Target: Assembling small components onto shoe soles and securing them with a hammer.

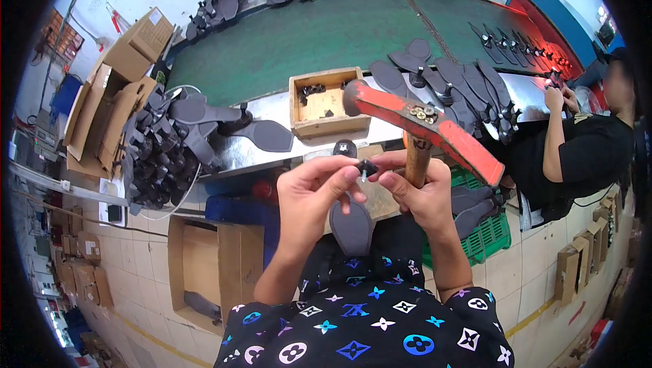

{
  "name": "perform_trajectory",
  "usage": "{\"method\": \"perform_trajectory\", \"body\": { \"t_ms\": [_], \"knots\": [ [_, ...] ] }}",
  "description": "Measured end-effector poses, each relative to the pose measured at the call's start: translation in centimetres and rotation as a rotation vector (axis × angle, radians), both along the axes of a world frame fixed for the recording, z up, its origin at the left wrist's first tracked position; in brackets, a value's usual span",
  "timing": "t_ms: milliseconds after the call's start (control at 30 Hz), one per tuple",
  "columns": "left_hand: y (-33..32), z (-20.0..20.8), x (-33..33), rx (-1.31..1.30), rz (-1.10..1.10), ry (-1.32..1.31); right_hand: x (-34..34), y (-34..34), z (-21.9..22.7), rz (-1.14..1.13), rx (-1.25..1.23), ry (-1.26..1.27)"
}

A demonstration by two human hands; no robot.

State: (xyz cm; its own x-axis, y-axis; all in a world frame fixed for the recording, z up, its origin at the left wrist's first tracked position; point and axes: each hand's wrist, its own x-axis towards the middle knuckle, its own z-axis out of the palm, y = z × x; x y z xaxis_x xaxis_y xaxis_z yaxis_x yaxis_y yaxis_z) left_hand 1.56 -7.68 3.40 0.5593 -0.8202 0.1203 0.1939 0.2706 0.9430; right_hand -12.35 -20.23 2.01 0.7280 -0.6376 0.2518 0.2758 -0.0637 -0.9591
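My left hand (pixel 309 195) pinches a small black heel tip (pixel 367 167) with a pale pin pointing down from it. Close beside it, my right hand (pixel 428 201) has its fingers wrapped round the wooden handle of a hammer (pixel 441 133). The right thumb and forefinger reach to the heel tip; whether they grip it too is unclear. The hammer's worn red head tilts up over the bench edge. Below my hands, a dark grey shoe sole (pixel 351 226) lies sole side up, and a black heel end (pixel 345 148) shows just beyond my fingers.
An open wooden box (pixel 333 127) holding small black pieces stands ahead. Heeled soles pile up at left (pixel 159 157) and right (pixel 468 89) on the metal ledge. Beyond runs a green conveyor (pixel 305 48). A green crate (pixel 492 239) and a cardboard box (pixel 241 259) flank me. A co-worker (pixel 577 130) works at right.
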Motion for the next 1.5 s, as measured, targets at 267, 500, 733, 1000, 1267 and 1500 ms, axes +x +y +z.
{"method": "perform_trajectory", "body": {
  "t_ms": [267, 500, 733, 1000, 1267, 1500],
  "knots": [
    [-0.8, -5.3, 2.0, 0.169, 0.266, -0.646, 0.6, 0.8, -1.4, 0.029, 0.031, 0.010],
    [-4.6, -11.7, 7.5, 0.254, 0.015, -0.707, 3.5, -3.4, -4.8, 0.007, -0.190, 0.331],
    [-2.1, -13.2, 6.2, 0.232, 0.134, -0.749, 6.1, -3.5, -7.3, 0.078, -0.236, 0.321],
    [-2.1, -14.0, 6.3, 0.222, 0.165, -0.701, 6.0, -2.8, -7.5, 0.084, -0.494, 0.314],
    [-1.6, -11.2, 5.7, 0.354, 0.083, -0.547, 5.2, -2.2, -7.1, 0.032, -0.751, 0.296],
    [-1.6, -13.9, 6.9, 0.203, 0.035, -0.467, 0.3, 1.3, -2.0, -0.071, -0.373, 0.389]
  ]
}}
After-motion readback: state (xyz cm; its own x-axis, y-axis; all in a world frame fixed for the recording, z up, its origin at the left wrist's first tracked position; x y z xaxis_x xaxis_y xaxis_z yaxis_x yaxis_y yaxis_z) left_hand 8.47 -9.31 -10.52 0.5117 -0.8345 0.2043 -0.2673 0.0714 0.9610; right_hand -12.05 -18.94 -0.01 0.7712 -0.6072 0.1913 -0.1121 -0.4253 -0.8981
